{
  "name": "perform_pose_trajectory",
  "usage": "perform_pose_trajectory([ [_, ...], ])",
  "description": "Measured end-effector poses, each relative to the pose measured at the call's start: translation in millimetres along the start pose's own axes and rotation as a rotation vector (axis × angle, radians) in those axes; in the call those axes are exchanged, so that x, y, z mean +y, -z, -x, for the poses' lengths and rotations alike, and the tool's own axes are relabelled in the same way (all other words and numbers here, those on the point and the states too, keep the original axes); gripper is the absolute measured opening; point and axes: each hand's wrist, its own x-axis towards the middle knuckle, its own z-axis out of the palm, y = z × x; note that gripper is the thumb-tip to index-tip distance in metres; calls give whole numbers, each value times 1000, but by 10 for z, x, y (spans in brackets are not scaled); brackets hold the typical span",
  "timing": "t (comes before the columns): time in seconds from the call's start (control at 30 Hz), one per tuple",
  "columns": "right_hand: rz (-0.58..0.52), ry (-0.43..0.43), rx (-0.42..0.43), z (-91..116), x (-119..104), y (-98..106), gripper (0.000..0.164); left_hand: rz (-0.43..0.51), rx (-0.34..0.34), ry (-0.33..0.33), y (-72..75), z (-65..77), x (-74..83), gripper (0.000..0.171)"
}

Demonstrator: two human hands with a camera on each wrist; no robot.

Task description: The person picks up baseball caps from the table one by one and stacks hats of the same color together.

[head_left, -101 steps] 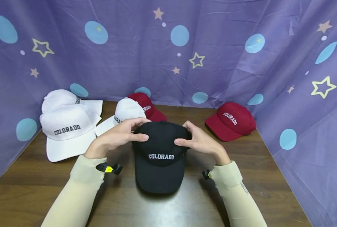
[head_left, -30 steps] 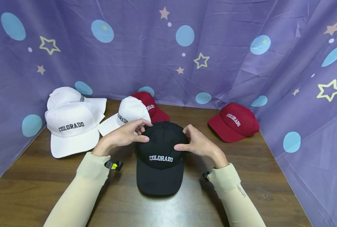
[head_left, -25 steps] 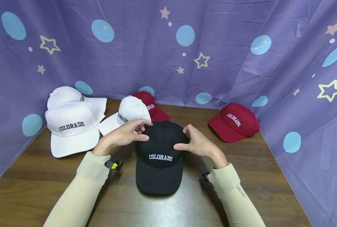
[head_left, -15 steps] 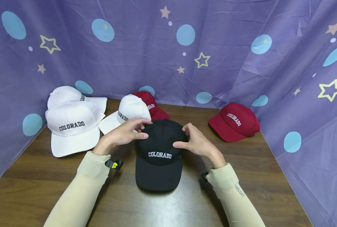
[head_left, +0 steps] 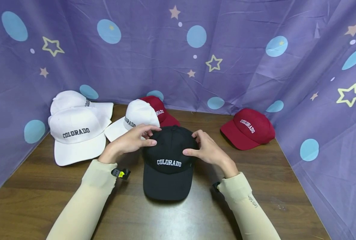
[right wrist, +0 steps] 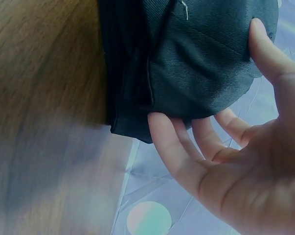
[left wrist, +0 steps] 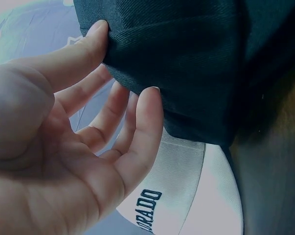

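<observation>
A black baseball cap [head_left: 168, 180] with white COLORADO lettering sits mid-table in the head view, brim toward me. My left hand [head_left: 133, 138] holds the left side of its crown, thumb on the front and fingers behind. On the crown's right side, my right hand [head_left: 209, 150] holds it the same way. The left wrist view shows the thumb [left wrist: 96, 41] and curled fingers at the dark cloth [left wrist: 181, 63]. In the right wrist view, fingertips [right wrist: 159, 122] lie along the cap's lower edge [right wrist: 186, 78].
Two overlapping white caps [head_left: 79, 150] lie at the left. Behind my left hand are another white cap [head_left: 142, 113] and a red cap [head_left: 167, 118]. A second red cap [head_left: 248, 128] rests at the right. Purple curtain [head_left: 154, 60] borders the wooden table [head_left: 247, 173].
Both hands have shifted the black cap slightly away from me over the last second, still holding its sides. Since the oldest frame the head view has shifted a little; the other caps stay put.
</observation>
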Motion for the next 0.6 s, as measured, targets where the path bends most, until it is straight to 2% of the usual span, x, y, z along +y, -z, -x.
perform_pose_trajectory([
  [0.17,14,5,11,3,-3,-5,68,-28,12,0,11,-4,-102,49],
  [0.6,20,80,-12,30,8,46,67,-61,0,8,50,14,-48,49],
])
